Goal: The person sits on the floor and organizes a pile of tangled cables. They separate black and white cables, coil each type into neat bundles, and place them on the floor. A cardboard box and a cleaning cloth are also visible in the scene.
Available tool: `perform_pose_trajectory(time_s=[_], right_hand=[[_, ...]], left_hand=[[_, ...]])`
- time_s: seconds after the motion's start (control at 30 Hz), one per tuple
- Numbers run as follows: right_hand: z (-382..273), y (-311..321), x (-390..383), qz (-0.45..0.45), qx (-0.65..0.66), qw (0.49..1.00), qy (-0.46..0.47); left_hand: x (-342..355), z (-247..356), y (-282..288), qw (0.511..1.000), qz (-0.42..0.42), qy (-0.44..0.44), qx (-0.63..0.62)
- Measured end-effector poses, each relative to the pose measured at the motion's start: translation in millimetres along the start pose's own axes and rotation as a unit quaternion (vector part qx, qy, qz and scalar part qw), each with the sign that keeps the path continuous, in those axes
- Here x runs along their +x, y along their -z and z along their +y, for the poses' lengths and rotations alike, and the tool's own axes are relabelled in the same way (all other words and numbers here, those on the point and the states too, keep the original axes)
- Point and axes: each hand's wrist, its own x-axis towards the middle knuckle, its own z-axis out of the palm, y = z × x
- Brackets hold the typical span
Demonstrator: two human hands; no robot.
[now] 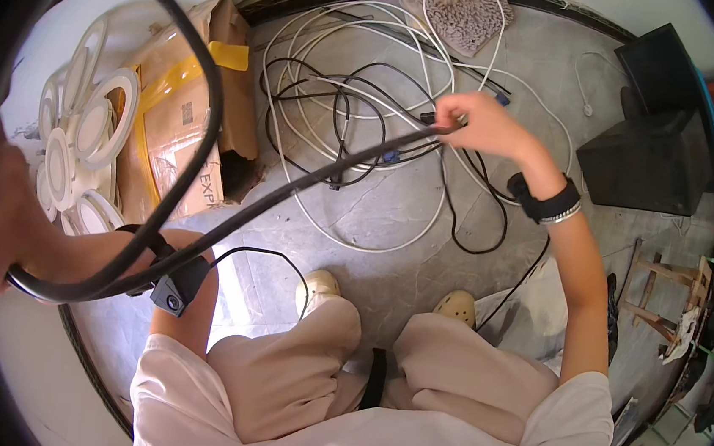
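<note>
A thick black cable (319, 175) stretches across my view, raised off the floor. My left hand (14, 214), close to the left rim and partly dark, is closed around its bend, where a big loop (211, 117) arches up and back. Out in front, my right hand (491, 126) pinches the cable near its far part, with thumb and fingers curled together. Beneath that hand lie tangled thinner black cables (383, 119) and loose coils of white cable (355, 247) on the grey tiles. Blue connectors (391, 156) show among them.
An open cardboard box (182, 135) with yellow tape stands left, beside round white lamp-like panels (98, 128). A fluffy mat (464, 20) lies at the far wall. Black box-shaped units (647, 159) stand right, with a small wooden stool (665, 292) nearer. My feet in pale clogs (456, 306) are below.
</note>
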Motion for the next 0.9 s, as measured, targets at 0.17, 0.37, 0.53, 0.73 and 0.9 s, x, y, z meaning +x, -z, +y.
perform_pose_trajectory(time_s=[0.17,0.37,0.53,0.73,0.9], right_hand=[[66.6,27.8,-24.9,0.147,0.120,0.969,-0.160],[64.6,83.3,-42.6,0.195,-0.090,0.944,-0.251],[41.3,88.3,-29.3,0.293,-0.358,0.861,-0.212],[13.0,82.8,-25.5,0.308,-0.347,0.856,-0.228],[-19.8,68.6,-32.8,0.149,-0.090,0.971,-0.166]], left_hand=[[-12.0,2.3,6.4,0.998,0.012,0.005,0.055],[-9.6,-37.5,71.0,0.866,0.360,0.238,0.253],[-5.3,-75.4,131.4,0.784,0.239,0.460,0.341],[-40.6,-110.4,192.6,0.661,0.161,0.582,0.446],[-52.5,-61.8,228.2,0.727,0.385,0.383,0.420]])
